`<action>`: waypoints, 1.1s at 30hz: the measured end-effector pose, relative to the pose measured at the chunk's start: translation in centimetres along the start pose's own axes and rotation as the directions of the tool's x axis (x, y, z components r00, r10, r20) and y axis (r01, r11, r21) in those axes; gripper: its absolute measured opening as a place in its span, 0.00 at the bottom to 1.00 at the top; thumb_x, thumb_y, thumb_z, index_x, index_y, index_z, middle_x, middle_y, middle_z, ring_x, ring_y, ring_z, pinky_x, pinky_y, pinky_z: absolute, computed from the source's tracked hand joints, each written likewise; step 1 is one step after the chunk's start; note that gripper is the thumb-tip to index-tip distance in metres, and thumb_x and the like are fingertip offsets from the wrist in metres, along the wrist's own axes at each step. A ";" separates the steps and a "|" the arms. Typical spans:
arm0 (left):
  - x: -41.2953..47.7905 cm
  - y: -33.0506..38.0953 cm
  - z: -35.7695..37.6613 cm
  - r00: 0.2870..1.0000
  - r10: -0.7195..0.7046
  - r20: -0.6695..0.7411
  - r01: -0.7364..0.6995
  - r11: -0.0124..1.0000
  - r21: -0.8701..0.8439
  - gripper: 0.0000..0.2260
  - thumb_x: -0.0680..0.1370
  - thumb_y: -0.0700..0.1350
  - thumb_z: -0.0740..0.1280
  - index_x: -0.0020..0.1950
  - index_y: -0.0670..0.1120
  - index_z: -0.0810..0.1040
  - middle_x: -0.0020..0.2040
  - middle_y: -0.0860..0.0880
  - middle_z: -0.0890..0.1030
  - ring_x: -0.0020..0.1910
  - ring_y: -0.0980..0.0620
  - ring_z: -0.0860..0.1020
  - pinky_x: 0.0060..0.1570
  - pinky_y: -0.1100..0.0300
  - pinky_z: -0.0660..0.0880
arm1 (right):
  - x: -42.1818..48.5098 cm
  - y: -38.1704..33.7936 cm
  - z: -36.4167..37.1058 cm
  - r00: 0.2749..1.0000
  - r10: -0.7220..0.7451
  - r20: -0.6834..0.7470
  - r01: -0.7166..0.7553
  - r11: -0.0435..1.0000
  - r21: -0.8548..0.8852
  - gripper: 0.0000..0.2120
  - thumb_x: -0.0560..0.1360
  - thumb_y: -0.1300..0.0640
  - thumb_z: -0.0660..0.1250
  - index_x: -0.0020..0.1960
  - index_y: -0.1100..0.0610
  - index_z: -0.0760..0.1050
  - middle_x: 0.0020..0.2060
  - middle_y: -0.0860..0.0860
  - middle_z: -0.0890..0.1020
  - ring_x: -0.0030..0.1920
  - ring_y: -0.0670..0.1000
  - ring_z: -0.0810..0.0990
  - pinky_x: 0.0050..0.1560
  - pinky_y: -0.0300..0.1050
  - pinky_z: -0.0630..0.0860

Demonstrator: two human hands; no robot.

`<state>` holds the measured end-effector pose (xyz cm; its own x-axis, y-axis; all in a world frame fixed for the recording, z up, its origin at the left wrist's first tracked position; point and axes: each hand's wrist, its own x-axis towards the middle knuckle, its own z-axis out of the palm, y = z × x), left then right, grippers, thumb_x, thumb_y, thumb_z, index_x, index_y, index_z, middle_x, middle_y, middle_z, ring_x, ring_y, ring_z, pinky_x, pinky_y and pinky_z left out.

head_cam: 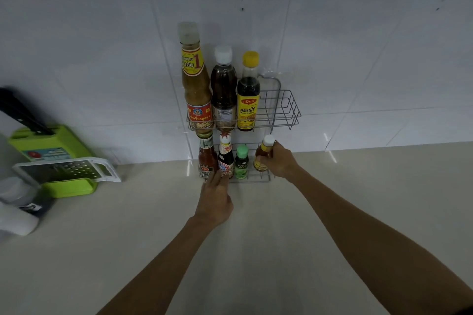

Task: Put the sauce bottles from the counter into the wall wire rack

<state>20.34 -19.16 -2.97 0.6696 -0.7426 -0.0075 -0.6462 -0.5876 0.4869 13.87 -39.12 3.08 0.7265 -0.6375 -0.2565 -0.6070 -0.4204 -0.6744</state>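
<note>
A two-tier wire rack (286, 107) hangs on the white tiled wall. Its upper tier holds a tall tan sauce bottle (195, 84), a dark brown bottle (223, 89) and a yellow-capped dark bottle (247, 100); the right end of that tier is bare. The lower tier holds a red chili bottle (206, 156), a red-labelled dark bottle (225, 156) and a small green bottle (241, 162). My right hand (280, 161) grips a small amber bottle with a white cap (263, 153) at the lower tier's right end. My left hand (215, 202) rests with its fingers on the lower tier's front left edge.
A beige counter (153, 238) runs below the rack. At the left stand a green knife block (51, 143) with a black handle, a white-framed grater (69, 170) and a white appliance (15, 212).
</note>
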 end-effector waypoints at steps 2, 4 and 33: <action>-0.2 -0.4 0.3 0.999 -0.036 0.014 0.035 0.999 0.039 0.31 0.73 0.34 0.61 0.77 0.41 0.61 0.77 0.40 0.62 0.78 0.38 0.56 0.74 0.43 0.61 | 0.9 -0.1 -0.1 0.999 0.009 0.047 -0.008 1.000 -0.012 0.20 0.74 0.52 0.71 0.63 0.55 0.73 0.57 0.55 0.81 0.58 0.58 0.78 0.58 0.50 0.75; -0.4 -0.4 0.4 0.998 -0.053 0.039 0.050 0.996 0.077 0.30 0.76 0.35 0.60 0.79 0.42 0.58 0.80 0.41 0.56 0.79 0.38 0.52 0.75 0.42 0.59 | 1.4 -0.3 0.0 0.996 0.012 0.089 -0.012 1.000 -0.007 0.18 0.74 0.53 0.71 0.61 0.56 0.75 0.56 0.56 0.82 0.59 0.57 0.79 0.59 0.50 0.75; -2.0 0.3 -0.8 0.999 0.016 0.040 -0.011 0.993 -0.121 0.26 0.81 0.45 0.60 0.79 0.43 0.59 0.78 0.44 0.62 0.78 0.44 0.58 0.75 0.55 0.56 | -1.4 0.1 1.3 1.000 0.020 0.002 -0.019 0.951 -0.307 0.27 0.73 0.46 0.69 0.66 0.56 0.66 0.58 0.55 0.80 0.61 0.59 0.77 0.61 0.53 0.70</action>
